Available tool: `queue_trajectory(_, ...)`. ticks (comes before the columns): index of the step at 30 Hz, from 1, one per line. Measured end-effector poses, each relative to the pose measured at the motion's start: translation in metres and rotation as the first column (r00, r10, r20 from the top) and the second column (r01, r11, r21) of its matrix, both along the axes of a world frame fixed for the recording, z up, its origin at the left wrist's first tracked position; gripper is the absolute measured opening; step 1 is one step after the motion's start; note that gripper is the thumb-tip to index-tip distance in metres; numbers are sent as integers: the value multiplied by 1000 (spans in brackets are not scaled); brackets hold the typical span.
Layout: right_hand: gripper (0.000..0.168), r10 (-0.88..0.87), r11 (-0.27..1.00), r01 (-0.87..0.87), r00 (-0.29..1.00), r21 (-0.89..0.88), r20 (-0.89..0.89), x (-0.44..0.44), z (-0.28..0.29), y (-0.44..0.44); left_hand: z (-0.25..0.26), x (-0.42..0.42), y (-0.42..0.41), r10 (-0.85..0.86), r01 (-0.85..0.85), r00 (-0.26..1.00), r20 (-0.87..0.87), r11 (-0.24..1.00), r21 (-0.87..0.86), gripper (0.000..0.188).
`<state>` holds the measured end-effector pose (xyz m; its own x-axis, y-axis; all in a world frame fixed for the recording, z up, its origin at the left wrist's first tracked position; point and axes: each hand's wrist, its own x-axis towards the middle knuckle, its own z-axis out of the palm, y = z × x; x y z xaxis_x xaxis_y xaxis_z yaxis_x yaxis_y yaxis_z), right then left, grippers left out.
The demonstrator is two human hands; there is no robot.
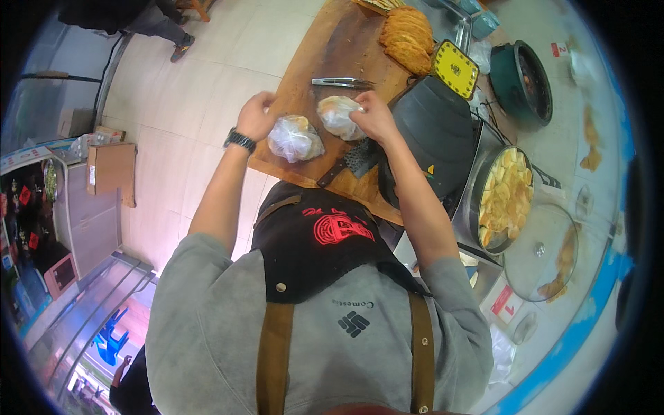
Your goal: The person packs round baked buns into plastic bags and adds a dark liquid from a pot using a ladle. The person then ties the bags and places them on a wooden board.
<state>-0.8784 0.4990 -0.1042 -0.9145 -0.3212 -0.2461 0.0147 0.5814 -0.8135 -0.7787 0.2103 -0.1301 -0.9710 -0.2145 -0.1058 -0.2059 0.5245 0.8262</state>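
Observation:
My right hand [373,115] pinches the top of a clear plastic bag [338,118] with pale brown food inside, which rests on the wooden worktop [332,52]. Beside it, to the left, sits a second knotted-looking plastic bag [295,139] of similar food. My left hand [257,116], with a dark watch on the wrist, is at that bag's upper left edge; its fingers are blurred, and whether they grip the plastic I cannot tell. Metal tongs [340,82] lie just beyond the bags. Nearer to me is a cleaver [359,158] with a dark handle, partly under my right forearm.
A black lidded appliance [436,135] stands right of the bags. Stacked browned flatbreads [407,39] and a yellow square lid [456,68] lie beyond. Farther right are a food-filled round pan [506,197], a glass lid [539,254] and a green pot [521,83]. A person's leg [161,28] shows upper left.

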Motion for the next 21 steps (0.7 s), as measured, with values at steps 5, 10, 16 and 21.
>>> queue_trajectory(5, 35, 37, 998, -28, 984, -54, 172, 17, 18, 9, -33, 54, 4, -101, 157, 933, 346, 978, -139, 57)
queue_trajectory(10, 22, 109, 994, -109, 994, 22, -12, 39, -17, 14, -56, 45, 48, 134, -123, 989, 66, 983, -139, 37)
queue_trajectory(16, 41, 146, 810, -262, 957, 526, 251, 64, -40, -58, -63, 41, 40, 163, -176, 980, 111, 978, 115, 23)
queue_trajectory(21, 44, 107, 901, -221, 948, 374, 301, 74, -68, -79, -65, 43, 28, 100, -142, 978, 184, 961, 236, 22)
